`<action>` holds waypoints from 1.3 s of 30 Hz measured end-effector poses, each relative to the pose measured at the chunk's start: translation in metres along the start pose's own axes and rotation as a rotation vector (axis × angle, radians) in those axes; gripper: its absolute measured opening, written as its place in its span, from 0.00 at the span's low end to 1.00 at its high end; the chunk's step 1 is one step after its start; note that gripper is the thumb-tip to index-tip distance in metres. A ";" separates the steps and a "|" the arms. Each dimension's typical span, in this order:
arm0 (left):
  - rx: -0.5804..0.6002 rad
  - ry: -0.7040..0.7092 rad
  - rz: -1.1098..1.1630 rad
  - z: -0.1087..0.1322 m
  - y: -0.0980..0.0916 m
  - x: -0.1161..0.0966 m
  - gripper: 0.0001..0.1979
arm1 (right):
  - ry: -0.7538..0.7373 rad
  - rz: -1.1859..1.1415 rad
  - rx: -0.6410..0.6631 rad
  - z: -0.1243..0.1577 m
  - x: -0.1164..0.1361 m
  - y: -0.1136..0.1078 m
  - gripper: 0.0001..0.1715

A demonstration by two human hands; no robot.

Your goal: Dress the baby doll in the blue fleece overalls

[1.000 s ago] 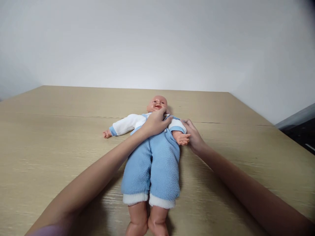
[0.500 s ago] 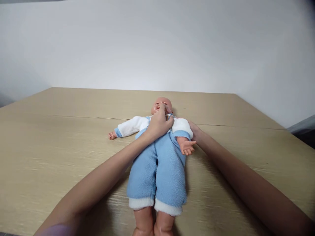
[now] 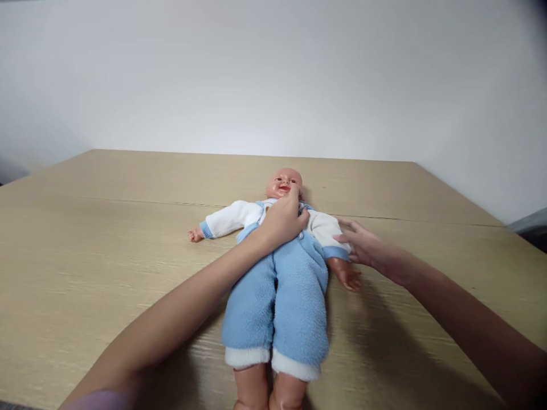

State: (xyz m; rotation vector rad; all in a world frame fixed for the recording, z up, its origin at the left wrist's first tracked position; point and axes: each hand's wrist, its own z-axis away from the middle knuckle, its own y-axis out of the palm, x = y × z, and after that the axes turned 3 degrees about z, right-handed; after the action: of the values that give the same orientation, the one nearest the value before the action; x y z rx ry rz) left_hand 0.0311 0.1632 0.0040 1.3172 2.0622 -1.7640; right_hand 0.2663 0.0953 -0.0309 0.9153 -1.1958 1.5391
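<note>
A baby doll (image 3: 276, 296) in light blue overalls and a white top with blue cuffs lies on its back, head away from me. My left hand (image 3: 284, 219) rests on its chest, the fingers bent near the chin and the strap; whether they grip the cloth is hard to tell. At the doll's arm on the right, my right hand (image 3: 361, 242) has its fingers apart and touches or nearly touches the white sleeve (image 3: 327, 230). The doll's other arm (image 3: 228, 219) stretches out to the left on the table.
The wooden table (image 3: 106, 239) has a seam running across it behind the doll's shoulders. A pale wall (image 3: 273, 74) stands behind its far edge. Something dark (image 3: 532, 230) shows beyond the table at the right.
My right hand has come out from behind the doll's sleeve, toward the right and nearer to me. The doll's arm there has swung outward. My left hand has shifted slightly right and down.
</note>
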 end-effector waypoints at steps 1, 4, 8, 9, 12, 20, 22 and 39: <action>0.008 -0.006 -0.012 0.000 0.000 -0.001 0.11 | 0.051 -0.001 -0.042 0.003 -0.001 -0.005 0.39; 0.015 -0.016 -0.017 0.001 -0.002 -0.003 0.09 | 0.167 0.059 -0.074 0.014 -0.002 -0.022 0.39; 0.014 -0.029 -0.017 0.002 -0.005 -0.006 0.08 | 0.138 0.250 0.057 0.027 -0.002 -0.045 0.44; 0.013 -0.029 -0.028 0.002 -0.007 -0.007 0.08 | 0.117 0.280 0.060 0.028 -0.003 -0.050 0.45; 0.005 -0.014 -0.102 0.002 -0.010 -0.007 0.10 | 0.048 0.317 0.015 0.022 -0.013 -0.063 0.41; 0.027 0.141 -0.155 -0.005 -0.023 0.012 0.08 | -0.169 0.340 -0.255 -0.003 -0.040 -0.081 0.28; 0.021 0.149 -0.148 -0.005 -0.024 0.014 0.08 | -0.252 0.484 -0.392 0.002 -0.035 -0.071 0.26; 0.182 0.388 -0.141 0.008 -0.021 -0.009 0.12 | -0.265 -0.077 0.138 0.034 -0.018 0.038 0.23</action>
State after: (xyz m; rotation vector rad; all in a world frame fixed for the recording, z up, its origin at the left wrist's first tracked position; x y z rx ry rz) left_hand 0.0190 0.1534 0.0228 1.7233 2.2812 -1.9188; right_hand 0.2348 0.0555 -0.0490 1.2739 -1.2333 1.4852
